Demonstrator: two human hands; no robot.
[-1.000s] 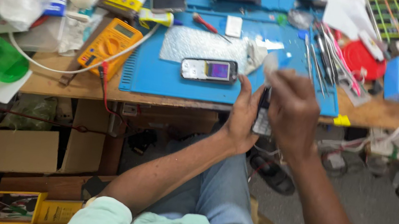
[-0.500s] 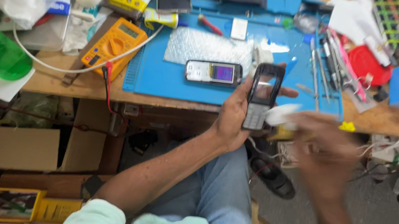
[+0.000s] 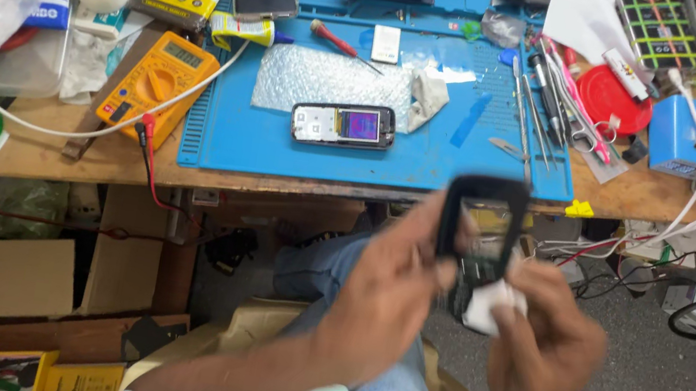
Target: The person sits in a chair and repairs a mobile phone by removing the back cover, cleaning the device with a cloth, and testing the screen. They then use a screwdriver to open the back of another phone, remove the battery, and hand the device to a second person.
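Both hands have dropped lower and nearer the body since half a second ago, and the right hand (image 3: 543, 343), then a blur off to the side, has come in against the phone. That right hand's grip is pinching a small white cloth (image 3: 494, 304) and pressing it to the lower part of the black phone frame (image 3: 482, 231). Left hand (image 3: 387, 299) has its grip closed around the frame's left edge, holding it upright over the lap, below the edge of the surface (image 3: 57, 150). On the blue mat (image 3: 282, 143) above, well apart from the hands, lies 1 opened phone (image 3: 342, 124) with a lit screen, beside a sheet of bubble wrap (image 3: 320, 79). Farther left sits an orange multimeter (image 3: 159, 84); to the right lie tweezers (image 3: 524, 112) and a red lid (image 3: 613, 100).
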